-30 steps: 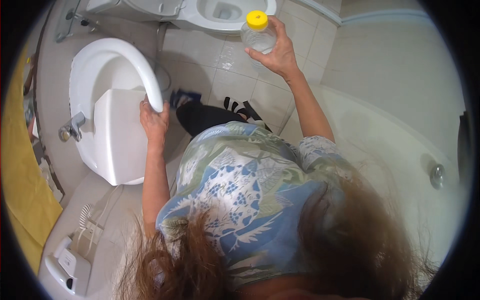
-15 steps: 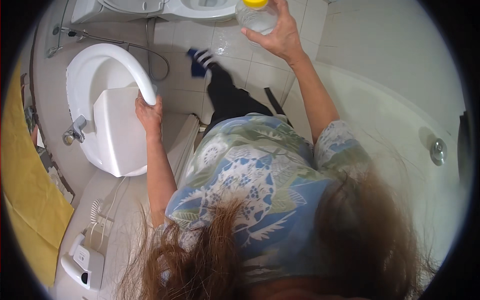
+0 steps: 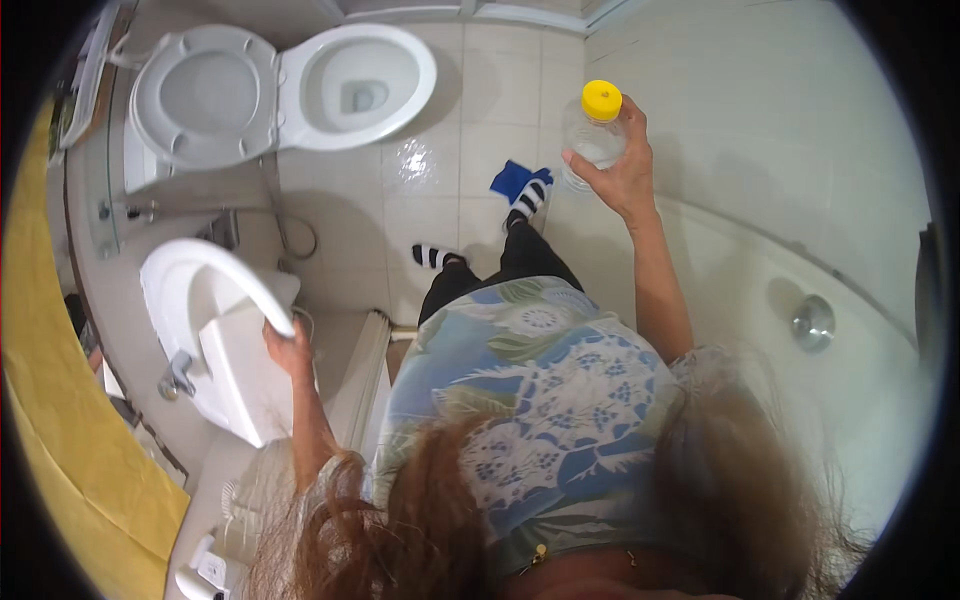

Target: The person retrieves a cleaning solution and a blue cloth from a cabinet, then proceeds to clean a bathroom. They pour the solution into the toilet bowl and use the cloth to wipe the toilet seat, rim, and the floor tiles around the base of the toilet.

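My right hand [image 3: 622,172] is wrapped round a clear plastic jar [image 3: 590,140] with a yellow screw lid [image 3: 602,101], held upright over the floor beside the bathtub. My left hand [image 3: 289,350] is curled at the front rim of the white washbasin [image 3: 180,265], beside a corner of a smooth white box-like piece [image 3: 245,370] that lies across the basin. Its fingertips are partly hidden, and whether it also grips the white piece cannot be made out. A blue cloth [image 3: 510,181] lies on the tiles under one of my striped slippers [image 3: 531,198].
Ahead on the left stands a toilet [image 3: 420,85] with its lid [image 3: 210,95] raised. A bathtub [image 3: 740,240] runs along the right side. The basin has a chrome tap [image 3: 178,374]. A yellow sheet [image 3: 70,420] hangs at far left, above a white hair dryer [image 3: 208,570].
My view has shifted, bringing the whole toilet and both slippers into sight. The jar is now farther right, near the tub. My left hand stays at the basin rim.
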The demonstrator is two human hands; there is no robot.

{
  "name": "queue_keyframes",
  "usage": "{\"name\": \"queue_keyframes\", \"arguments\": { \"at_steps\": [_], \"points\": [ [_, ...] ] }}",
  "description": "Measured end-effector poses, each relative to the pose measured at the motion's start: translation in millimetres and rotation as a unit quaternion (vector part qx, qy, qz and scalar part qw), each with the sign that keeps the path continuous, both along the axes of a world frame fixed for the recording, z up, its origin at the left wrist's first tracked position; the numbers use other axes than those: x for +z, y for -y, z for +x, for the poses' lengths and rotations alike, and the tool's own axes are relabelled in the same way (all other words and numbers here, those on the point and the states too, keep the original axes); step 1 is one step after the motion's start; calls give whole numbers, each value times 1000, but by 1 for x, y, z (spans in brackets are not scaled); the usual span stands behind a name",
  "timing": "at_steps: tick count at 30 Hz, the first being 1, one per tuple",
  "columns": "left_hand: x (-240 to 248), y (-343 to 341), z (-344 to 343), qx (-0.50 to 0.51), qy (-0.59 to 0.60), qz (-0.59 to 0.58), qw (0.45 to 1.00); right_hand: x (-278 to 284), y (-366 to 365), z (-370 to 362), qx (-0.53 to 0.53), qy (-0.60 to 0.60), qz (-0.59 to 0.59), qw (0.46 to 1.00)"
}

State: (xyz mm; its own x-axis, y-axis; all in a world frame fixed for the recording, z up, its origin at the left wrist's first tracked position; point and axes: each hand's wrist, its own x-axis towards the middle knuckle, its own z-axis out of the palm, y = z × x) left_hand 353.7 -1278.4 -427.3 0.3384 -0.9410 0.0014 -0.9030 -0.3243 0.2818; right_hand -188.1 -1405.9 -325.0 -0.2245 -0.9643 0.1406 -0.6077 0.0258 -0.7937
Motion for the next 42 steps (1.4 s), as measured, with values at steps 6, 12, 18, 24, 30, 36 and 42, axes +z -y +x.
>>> {"name": "queue_keyframes", "arguments": {
  "at_steps": [6, 12, 18, 24, 30, 36, 42],
  "points": [
    [6, 6, -9, -10, 4, 15, 1000, 1, 70, -61, -69, -44, -64, 995],
    [23, 11, -16, 43, -63, 74, 994, 1, 135, -76, -83, -19, -72, 994],
    [40, 24, -41, 104, -121, 124, 979, 34, 172, -96, -154, 63, -59, 984],
    [69, 55, -88, 145, -195, 207, 948, 78, 201, -111, -134, -59, -3, 989],
    [90, 201, -124, 197, -257, 295, 899, 122, 385, -110, -44, -106, 111, 987],
    [99, 356, -147, 236, -336, 333, 849, 162, 547, -95, 57, -106, 157, 980],
    [106, 439, -219, 330, -382, 312, 805, 135, 651, -83, 252, -47, 227, 940]
  ]
}}
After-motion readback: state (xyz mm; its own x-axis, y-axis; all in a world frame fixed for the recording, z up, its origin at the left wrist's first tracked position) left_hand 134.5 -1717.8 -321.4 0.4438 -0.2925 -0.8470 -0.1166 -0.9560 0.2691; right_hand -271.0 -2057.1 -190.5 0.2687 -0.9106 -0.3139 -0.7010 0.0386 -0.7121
